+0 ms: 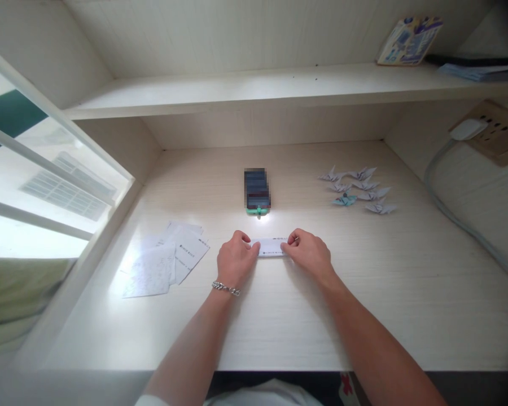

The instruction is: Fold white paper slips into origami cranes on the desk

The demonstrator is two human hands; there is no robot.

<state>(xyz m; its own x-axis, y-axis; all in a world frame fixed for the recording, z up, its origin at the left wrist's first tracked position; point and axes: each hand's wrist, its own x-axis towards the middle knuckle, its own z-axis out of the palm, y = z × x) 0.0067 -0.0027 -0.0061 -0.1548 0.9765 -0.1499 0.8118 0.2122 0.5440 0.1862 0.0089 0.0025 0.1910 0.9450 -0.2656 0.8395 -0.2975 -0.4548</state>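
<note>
A small folded strip of white paper [271,247] lies flat on the pale wooden desk [279,321]. My left hand [235,258], with a chain bracelet at the wrist, pinches the strip's left end with curled fingers. My right hand [308,252] pinches its right end the same way. Both hands rest on the desk, pressing the paper down. Just beyond the paper lies a phone [257,190] with a blurred screen and a teal case.
A loose pile of white printed sheets [165,260] lies to the left. Several folded paper cranes [359,190] sit at the back right. A grey cable [452,214] runs from a plug in a wall socket [469,129]. A shelf above holds a booklet [408,40].
</note>
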